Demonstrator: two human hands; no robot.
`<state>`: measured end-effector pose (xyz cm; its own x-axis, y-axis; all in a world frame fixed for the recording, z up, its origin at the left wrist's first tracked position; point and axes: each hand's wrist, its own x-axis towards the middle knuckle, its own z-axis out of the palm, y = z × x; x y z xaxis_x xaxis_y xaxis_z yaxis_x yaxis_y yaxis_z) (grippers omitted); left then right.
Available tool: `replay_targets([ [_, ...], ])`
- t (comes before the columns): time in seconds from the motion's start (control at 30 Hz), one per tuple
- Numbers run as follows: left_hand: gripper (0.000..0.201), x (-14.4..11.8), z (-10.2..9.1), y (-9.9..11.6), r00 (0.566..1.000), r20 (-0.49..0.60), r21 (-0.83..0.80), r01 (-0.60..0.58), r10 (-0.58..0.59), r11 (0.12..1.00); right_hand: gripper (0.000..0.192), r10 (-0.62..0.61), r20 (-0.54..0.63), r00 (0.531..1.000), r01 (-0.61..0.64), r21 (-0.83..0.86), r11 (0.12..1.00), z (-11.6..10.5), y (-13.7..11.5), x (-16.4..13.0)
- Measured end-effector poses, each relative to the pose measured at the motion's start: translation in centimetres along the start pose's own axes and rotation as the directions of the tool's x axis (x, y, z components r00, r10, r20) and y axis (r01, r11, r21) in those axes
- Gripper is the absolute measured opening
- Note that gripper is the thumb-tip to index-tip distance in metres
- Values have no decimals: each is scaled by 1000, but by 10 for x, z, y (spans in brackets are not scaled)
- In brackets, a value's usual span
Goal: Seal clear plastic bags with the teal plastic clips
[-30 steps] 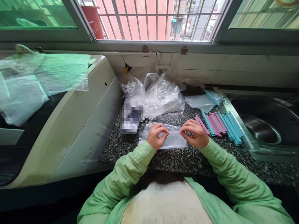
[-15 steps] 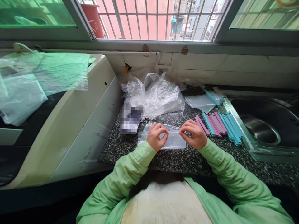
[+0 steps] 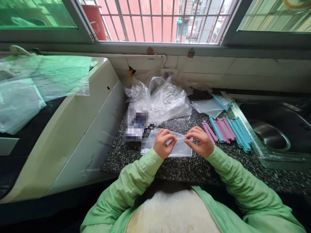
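Clear plastic is what I'm handling at centre frame: a small bag (image 3: 167, 147) lying flat on the speckled countertop (image 3: 194, 166). My left hand (image 3: 164, 143) and right hand (image 3: 200, 141) each pinch its upper edge, fingertips nearly meeting. I cannot tell whether the bag holds anything. Right of my hands lie pink and blue sticks (image 3: 227, 131). Above, crumpled plastic sheeting (image 3: 165, 98) hides whatever sits beneath, and a blurred patch (image 3: 134, 126) masks one object. At far right the sink (image 3: 272, 129) is cut off.

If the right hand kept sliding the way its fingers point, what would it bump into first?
Probably the left hand. The right hand points leftward along the clear plastic bag both hands pinch; their fingertips nearly meet.
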<state>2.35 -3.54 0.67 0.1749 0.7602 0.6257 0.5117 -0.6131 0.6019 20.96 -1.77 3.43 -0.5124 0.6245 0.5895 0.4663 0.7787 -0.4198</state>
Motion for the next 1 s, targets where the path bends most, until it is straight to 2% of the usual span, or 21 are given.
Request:
replay_targets([
  [0.23,12,2,-4,-2,993,-105,-22,55,-57,998,9,23,69,997,-22,-17,1000,1,0,-2],
  [0.37,11,1,-5,-1,990,-127,-10,60,-60,998,12,29,56,998,-29,2,1000,3,-2,0],
  [0.5,8,2,-7,4,993,-108,59,49,-42,997,11,43,11,999,-43,12,999,3,-4,0],
  [0.63,22,8,-12,12,999,-51,99,11,-6,995,11,31,10,999,-31,8,999,2,-5,-1],
  [0.77,8,16,-13,18,998,-47,65,-39,42,997,10,14,2,1000,-14,1,1000,1,-7,-1],
  [1.0,9,16,-12,21,997,-63,71,-48,52,996,11,9,0,1000,-9,10,1000,1,-7,-2],
])
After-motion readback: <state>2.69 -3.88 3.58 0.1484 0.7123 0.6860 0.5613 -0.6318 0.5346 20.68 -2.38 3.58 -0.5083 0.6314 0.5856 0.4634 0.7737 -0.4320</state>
